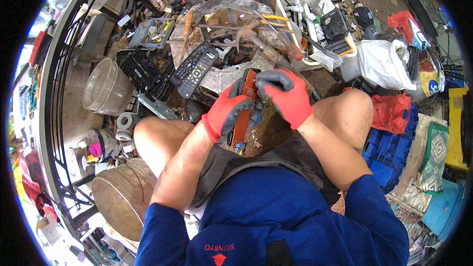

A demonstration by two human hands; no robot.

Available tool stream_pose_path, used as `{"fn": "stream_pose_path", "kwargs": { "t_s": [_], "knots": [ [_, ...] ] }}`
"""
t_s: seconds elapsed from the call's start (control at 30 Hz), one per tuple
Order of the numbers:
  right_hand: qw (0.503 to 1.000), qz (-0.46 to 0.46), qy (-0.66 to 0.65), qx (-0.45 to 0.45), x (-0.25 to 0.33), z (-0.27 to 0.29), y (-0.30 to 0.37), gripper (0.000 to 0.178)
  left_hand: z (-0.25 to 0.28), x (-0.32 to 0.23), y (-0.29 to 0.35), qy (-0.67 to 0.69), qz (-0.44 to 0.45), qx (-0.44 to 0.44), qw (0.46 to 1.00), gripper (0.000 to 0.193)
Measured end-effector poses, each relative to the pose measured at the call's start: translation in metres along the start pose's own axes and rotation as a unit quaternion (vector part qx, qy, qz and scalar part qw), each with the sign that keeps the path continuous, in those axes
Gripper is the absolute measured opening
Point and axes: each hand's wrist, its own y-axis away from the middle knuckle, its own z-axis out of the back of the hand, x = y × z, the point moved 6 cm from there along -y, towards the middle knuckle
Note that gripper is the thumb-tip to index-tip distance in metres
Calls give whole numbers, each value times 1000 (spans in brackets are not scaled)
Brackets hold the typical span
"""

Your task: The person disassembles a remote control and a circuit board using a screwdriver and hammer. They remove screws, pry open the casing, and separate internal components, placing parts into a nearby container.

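Red gloves with dark grey palms and fingers cover both my hands. My left hand [227, 111] is wrapped round a long, narrow orange-red and black casing [243, 118], whose exact kind I cannot make out. It is tilted in front of my lap, with coloured wire ends showing at its near end. My right hand [286, 93] is closed, fingertips bunched at the casing's far end; whether they pinch a small piece is hidden. Just beyond my left hand lies a black remote control [194, 69]. A hammer [253, 37] and a red-handled screwdriver [290, 47] lie farther off.
A white bin [310, 5] of parts stands at the far right, near a white plastic bag [382, 61]. To the left are a clear bucket [106, 86], a dirty tub [123, 189] and a metal rack [54, 93]. Blue plastic crates [387, 152] sit beside my right knee.
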Motion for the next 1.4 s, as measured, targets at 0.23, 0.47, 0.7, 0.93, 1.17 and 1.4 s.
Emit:
{"fn": "stream_pose_path", "kwargs": {
  "t_s": [0.23,0.47,0.7,0.93,1.17,1.4],
  "knots": [
    [997,52,47,-12,13,-7,0,25,-9,-11,9,84,-20,13,996,53],
    [988,106,112,19,18,-12,3,27,-3,1,4,19,-8,-9,1000,50],
    [978,-142,-150,8,-13,-5,-4,12,-7,6,2,97,11,18,995,50],
    [978,139,154,25,34,-15,5,25,-10,-13,10,18,-69,12,997,42],
    [998,-28,-58,23,-4,-2,-7,21,-17,-9,7,5,-11,-32,999,40],
    [994,-47,-101,5,1,-9,2,13,-12,-1,11,137,71,12,988,45]
  ]
}}
